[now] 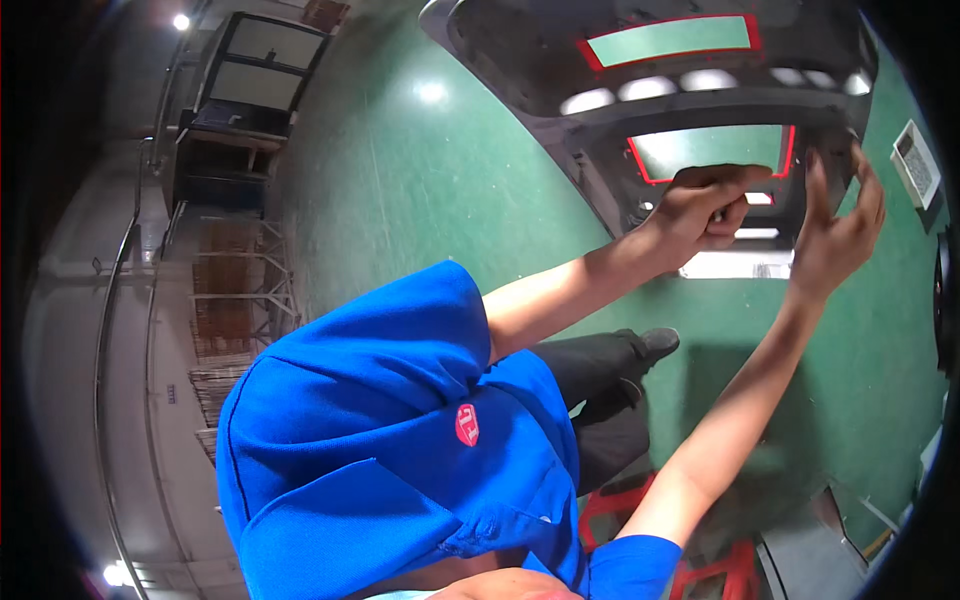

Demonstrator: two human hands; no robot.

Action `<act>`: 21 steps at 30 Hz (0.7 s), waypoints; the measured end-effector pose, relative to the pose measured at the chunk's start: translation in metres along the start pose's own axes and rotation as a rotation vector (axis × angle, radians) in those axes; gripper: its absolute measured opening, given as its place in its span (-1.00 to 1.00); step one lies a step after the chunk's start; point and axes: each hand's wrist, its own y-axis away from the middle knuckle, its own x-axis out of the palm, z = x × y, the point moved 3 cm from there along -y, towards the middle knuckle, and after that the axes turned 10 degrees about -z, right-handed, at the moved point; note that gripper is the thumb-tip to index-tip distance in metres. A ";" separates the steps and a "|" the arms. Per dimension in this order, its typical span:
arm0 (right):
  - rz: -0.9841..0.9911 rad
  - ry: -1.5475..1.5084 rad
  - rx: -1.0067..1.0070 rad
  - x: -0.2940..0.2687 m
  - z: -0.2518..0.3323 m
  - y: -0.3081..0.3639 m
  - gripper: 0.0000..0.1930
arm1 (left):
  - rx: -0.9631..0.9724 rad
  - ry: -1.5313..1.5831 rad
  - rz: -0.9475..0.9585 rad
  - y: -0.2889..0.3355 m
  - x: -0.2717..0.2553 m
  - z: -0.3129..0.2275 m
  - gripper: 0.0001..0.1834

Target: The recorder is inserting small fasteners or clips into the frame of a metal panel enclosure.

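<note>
A large dark grey moulded panel (690,100) stands in front of me, with rectangular openings edged in red. My left hand (705,208) is at its lower opening, the index finger stretched along the red edging (792,150) and the other fingers curled in. Whatever those curled fingers hold, if anything, is too small to make out. Near the panel's lower right side is my right hand (838,235), its thumb and fingers raised and apart. Whether its fingertips touch the panel, I cannot tell.
Green floor (430,180) lies under the panel. A white tray-like box (915,165) is at the far right. Red stools (735,570) and a grey box (815,550) are close by, low on the right. A dark cabinet (260,65) and metal racks (235,285) line the left.
</note>
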 end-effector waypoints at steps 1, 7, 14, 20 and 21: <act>0.040 0.032 0.055 -0.015 0.001 0.015 -0.66 | -0.038 -0.058 0.012 0.005 -0.001 0.011 -0.57; 0.472 0.061 0.306 -0.107 0.013 0.121 -0.77 | -0.368 -0.119 0.108 0.060 0.001 0.109 -0.70; 0.396 0.154 0.432 -0.256 0.022 0.152 -0.72 | -0.563 -0.015 0.168 0.139 0.076 0.196 -0.55; 0.416 0.386 0.178 -0.346 0.018 0.183 -0.86 | -0.668 0.021 0.062 0.204 0.126 0.264 -0.61; 0.427 0.413 0.153 -0.367 0.018 0.185 -0.88 | -0.698 -0.042 0.084 0.217 0.133 0.271 -0.64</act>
